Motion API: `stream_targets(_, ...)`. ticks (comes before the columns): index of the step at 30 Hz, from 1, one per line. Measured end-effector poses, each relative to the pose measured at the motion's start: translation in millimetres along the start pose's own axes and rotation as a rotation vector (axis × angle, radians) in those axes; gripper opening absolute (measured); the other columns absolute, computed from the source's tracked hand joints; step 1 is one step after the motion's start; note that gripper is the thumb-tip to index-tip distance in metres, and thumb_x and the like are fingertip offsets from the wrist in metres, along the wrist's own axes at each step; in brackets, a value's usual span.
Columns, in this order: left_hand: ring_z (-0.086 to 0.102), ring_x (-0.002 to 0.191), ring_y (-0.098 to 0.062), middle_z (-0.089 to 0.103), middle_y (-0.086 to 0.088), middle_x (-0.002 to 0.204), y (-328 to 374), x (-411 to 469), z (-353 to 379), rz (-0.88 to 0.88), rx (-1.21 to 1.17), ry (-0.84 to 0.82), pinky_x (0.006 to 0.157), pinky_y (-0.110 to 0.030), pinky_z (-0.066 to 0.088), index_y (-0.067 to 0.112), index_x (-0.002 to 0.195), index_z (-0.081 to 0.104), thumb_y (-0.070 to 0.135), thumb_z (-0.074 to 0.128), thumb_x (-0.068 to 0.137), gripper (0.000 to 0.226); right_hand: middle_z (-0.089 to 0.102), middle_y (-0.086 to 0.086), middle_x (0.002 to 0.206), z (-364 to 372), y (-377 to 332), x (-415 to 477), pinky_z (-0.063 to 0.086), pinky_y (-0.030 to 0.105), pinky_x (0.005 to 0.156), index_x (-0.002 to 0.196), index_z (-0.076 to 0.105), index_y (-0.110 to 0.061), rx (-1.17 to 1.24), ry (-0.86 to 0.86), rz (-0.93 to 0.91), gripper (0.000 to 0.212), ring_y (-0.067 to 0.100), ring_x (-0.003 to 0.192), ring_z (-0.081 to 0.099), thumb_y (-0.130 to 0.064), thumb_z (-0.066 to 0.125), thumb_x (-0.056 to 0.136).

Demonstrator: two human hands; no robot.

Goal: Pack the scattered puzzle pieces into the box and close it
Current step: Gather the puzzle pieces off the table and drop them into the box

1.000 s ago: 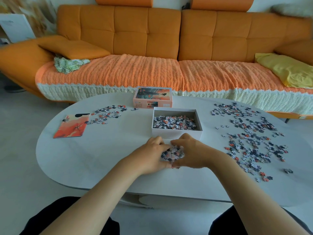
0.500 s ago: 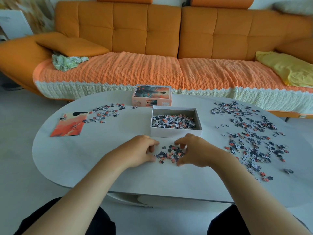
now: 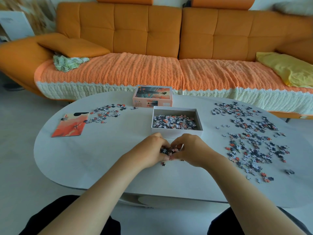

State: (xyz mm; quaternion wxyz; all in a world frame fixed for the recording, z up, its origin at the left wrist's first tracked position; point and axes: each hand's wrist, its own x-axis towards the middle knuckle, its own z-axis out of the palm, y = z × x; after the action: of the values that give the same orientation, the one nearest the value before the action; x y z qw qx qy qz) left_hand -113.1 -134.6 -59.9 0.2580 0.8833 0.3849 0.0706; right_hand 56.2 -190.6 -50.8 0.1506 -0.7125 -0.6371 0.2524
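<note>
Roughly, both hands are cupped together at the counter's near middle, left hand [image 3: 152, 150] and right hand [image 3: 191, 150] pressed around a small heap of puzzle pieces [image 3: 169, 150], with one stray piece [image 3: 163, 164] just at 6 o'clock of them. At 12 o'clock, just beyond the knuckles, the open box [image 3: 177, 133] already holds a shallow layer. Its lid [image 3: 153, 98] sits farther out at 12 o'clock (still off). Much remains, I judge: a big spread [image 3: 254, 141] at 3 o'clock, a smaller scatter [image 3: 106, 113] at 10 o'clock beside a printed sheet [image 3: 71, 125].
</note>
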Motion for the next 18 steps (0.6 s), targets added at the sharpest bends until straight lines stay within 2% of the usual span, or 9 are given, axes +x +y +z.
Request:
stream_targets(4,0.053,0.096,-0.010,0.051,0.006,0.108,-0.5,-0.5,2.3,-0.008,-0.029,0.043,0.082,-0.022,0.042,0.023,0.113,0.065,0.028,0.077,0.080,0.035,0.067,-0.001,0.088,2.8,-1.1,1.8,0.059,0.035,0.068,0.101,0.073,-0.022,0.007,-0.011,0.000,0.034,0.016,0.071,0.068,-0.032,0.084,0.071)
stream_targets(8,0.052,0.091,-0.009,0.055,0.007,0.105,-1.2,1.6,1.0,-0.006,-0.042,0.056,0.076,-0.020,0.040,0.022,0.104,0.066,0.030,0.079,0.079,0.030,0.067,-0.006,0.084,0.7,-0.3,2.0,0.059,0.028,0.064,0.094,0.074,-0.024,0.025,0.000,-0.018,0.024,0.011,0.066,0.065,-0.028,0.083,0.072)
stream_targets(11,0.053,0.094,-0.010,0.056,0.007,0.106,-2.7,3.1,0.1,0.010,-0.032,0.039,0.079,-0.023,0.044,0.025,0.104,0.064,0.033,0.078,0.079,0.029,0.067,-0.009,0.082,-1.0,-1.2,2.4,0.056,0.023,0.062,0.090,0.075,-0.026,0.003,0.025,-0.028,0.014,0.006,0.065,0.060,-0.024,0.079,0.076)
stream_targets(14,0.055,0.090,-0.009,0.056,0.007,0.105,-6.3,5.4,0.9,0.024,-0.031,0.020,0.075,-0.024,0.045,0.029,0.103,0.062,0.035,0.077,0.080,0.028,0.070,-0.008,0.078,-10.2,0.0,3.0,0.054,0.017,0.060,0.086,0.075,-0.025,0.015,0.035,-0.008,0.011,0.009,0.064,0.066,-0.019,0.078,0.077)
stream_targets(16,0.054,0.082,-0.004,0.056,0.008,0.100,-8.9,7.3,0.8,0.023,-0.060,0.002,0.070,-0.022,0.044,0.030,0.099,0.063,0.033,0.078,0.079,0.025,0.072,-0.006,0.075,-22.8,0.7,3.0,0.056,0.017,0.061,0.084,0.074,-0.023,0.072,0.078,0.010,0.010,0.009,0.059,0.068,-0.016,0.078,0.079)
stream_targets(18,0.053,0.077,-0.002,0.056,0.009,0.099,-10.9,9.9,-0.8,0.017,-0.090,-0.023,0.071,-0.024,0.046,0.031,0.096,0.064,0.031,0.079,0.078,0.024,0.072,-0.004,0.071,-36.4,1.0,5.5,0.059,0.022,0.066,0.082,0.073,-0.023,0.154,0.191,-0.005,0.010,0.010,0.058,0.069,-0.015,0.078,0.080)
